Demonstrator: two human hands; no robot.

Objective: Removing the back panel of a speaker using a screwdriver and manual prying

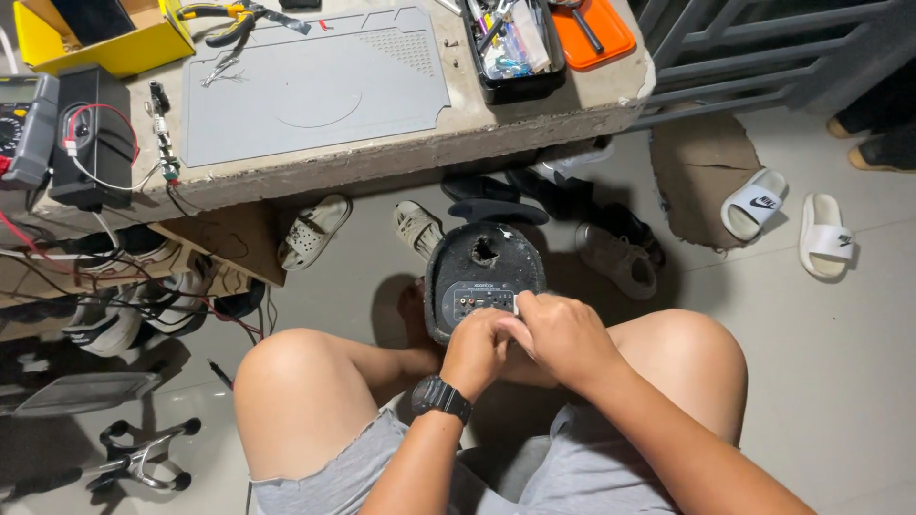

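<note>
A black rounded speaker box (482,262) stands on the floor between my knees, its back panel facing up with a ragged hole near the top and a small connector plate below it. My left hand (477,348), a black watch on its wrist, rests its fingers on the lower edge of the plate. Beside it, my right hand (561,334) presses against the plate's right corner, pinching something small and pale that I cannot make out. Both hands touch each other and hide the bottom of the box.
A concrete bench (401,153) ahead carries a grey work mat (315,86), a yellow box (105,38), a black tool tray (510,48), an orange tray (596,33) and a multimeter (24,124) with wires. Several shoes and white sandals (754,205) lie around. A clamp (143,458) lies at lower left.
</note>
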